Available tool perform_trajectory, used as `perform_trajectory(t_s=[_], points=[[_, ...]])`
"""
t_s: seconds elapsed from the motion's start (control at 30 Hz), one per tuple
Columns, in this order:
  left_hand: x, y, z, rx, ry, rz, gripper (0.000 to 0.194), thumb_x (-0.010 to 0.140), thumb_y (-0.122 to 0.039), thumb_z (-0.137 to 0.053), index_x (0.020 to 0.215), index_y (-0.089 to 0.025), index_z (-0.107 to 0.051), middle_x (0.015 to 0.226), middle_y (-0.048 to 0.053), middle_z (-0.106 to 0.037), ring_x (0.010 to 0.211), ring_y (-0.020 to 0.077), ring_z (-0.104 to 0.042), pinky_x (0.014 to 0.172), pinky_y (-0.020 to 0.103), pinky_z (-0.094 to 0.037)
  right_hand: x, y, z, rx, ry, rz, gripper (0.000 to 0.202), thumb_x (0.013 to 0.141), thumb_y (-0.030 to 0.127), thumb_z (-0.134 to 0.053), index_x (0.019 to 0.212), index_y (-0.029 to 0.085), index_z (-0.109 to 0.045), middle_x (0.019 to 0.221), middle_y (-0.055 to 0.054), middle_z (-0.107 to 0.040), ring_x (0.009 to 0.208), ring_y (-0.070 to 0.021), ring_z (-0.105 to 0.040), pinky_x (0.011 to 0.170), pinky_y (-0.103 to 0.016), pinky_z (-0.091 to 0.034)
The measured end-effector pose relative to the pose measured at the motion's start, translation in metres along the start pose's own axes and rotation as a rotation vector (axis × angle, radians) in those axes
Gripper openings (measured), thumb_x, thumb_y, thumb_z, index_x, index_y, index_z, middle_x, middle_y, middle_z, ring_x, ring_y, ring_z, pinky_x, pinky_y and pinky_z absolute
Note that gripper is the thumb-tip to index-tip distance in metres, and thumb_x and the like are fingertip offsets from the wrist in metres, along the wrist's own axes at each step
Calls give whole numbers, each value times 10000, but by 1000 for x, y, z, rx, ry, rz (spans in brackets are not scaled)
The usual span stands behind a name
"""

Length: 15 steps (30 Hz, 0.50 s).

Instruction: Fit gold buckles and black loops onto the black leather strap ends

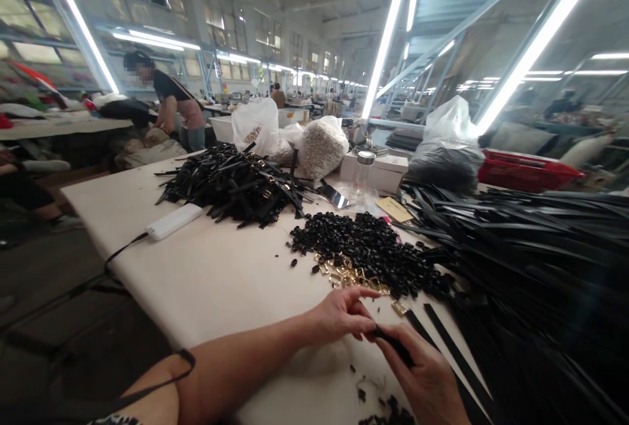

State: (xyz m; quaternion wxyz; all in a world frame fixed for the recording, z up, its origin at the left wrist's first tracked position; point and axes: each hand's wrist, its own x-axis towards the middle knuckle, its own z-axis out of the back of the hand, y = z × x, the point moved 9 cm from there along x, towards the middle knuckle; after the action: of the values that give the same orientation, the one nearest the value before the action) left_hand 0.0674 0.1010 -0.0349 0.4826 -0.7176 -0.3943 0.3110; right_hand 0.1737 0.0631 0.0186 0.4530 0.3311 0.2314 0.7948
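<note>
A black strap [396, 344] is held low over the table's near side, in my right hand [422, 366], whose fingers are closed round it. The thumb and fingers of my left hand [344, 312] pinch at the strap's tip, with the index finger stretched out; any small part between them is hidden. Just beyond lie loose gold buckles [351, 274] and a heap of small black loops [363, 238]. One gold buckle [398, 308] sits at the end of another strap [417, 325], right of my hands. Small black scraps [388, 412] lie below my hands.
Long black straps [531, 235] cover the table's right side. Finished-looking buckled straps [230, 183] are piled at the back left, near a white power bank [174, 221] with a cable. Behind stand filled bags [322, 147], a glass jar [365, 173] and a phone [334, 195]. A person [171, 97] bends at another table.
</note>
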Motion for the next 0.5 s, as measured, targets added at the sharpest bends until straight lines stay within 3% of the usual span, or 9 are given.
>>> perform_trajectory(t_s=[0.13, 0.23, 0.3, 0.37, 0.5], points=[[0, 5, -4, 64, 20, 11, 571, 656, -300, -742, 1188, -169, -584, 718, 22, -670, 572, 124, -627, 533, 213, -461, -1, -1, 0, -43, 23, 27, 204, 932, 372, -494, 936, 248, -656, 853, -43, -682, 778, -199, -658, 694, -256, -510], [2, 0, 4, 132, -5, 13, 461, 681, -296, -711, 1111, -155, -627, 711, 26, -671, 574, 124, -622, 527, 215, -460, -2, -2, 2, -86, 32, 36, 209, 940, 365, -473, 890, 244, -636, 823, -40, -665, 747, -193, -648, 668, -253, -494], [2, -16, 22, 176, -90, -12, 383, 697, -290, -688, 1049, -144, -649, 733, 39, -682, 600, 129, -628, 531, 212, -457, -2, -3, 4, -119, 24, 30, 216, 942, 370, -466, 864, 240, -620, 800, -36, -653, 728, -192, -639, 651, -255, -483], [1, -40, 53, 227, -239, -51, 311, 720, -298, -653, 986, -137, -655, 772, 55, -693, 632, 135, -638, 536, 209, -453, -3, -5, 6, -149, 11, 21, 232, 946, 376, -452, 846, 236, -607, 779, -36, -641, 711, -191, -631, 641, -258, -477], [-3, -91, 115, 622, -499, -96, 208, 750, -290, -593, 898, -155, -653, 778, 42, -687, 611, 137, -626, 535, 215, -447, -3, -6, 8, -181, -7, 18, 259, 950, 392, -434, 833, 232, -601, 755, -38, -631, 688, -190, -625, 637, -262, -478]])
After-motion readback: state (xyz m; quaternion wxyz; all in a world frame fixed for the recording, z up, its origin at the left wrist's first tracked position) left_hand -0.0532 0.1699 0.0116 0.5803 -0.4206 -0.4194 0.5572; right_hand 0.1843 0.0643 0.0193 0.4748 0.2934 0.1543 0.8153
